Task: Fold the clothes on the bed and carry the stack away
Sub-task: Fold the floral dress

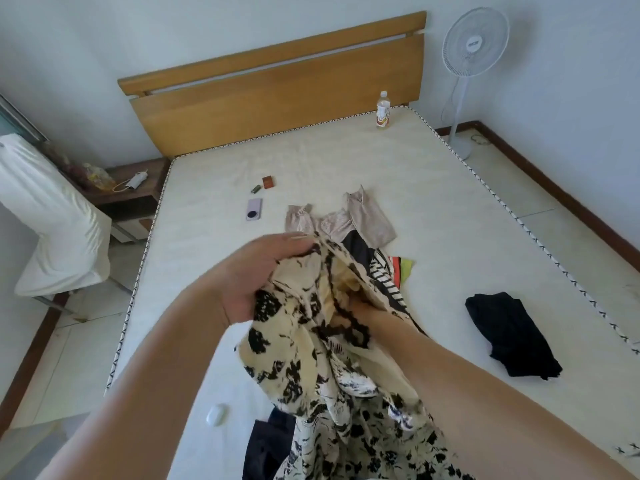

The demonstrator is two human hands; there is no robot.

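Fingers [294, 242] of the left hand [256, 275] curl over the cream black-floral fabric garment [311, 358], held above the near bed [433, 202]; right hand [356, 311] is buried inside, grip unclear.

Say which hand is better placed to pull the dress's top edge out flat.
Left. The left hand grips the dress at its top edge in plain view; the right hand is buried inside the fabric.

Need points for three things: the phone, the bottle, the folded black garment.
phone [254, 209], head view, middle of its purple back.
bottle [383, 112], head view, on the label.
black garment [509, 332], head view, middle of the folded cloth.
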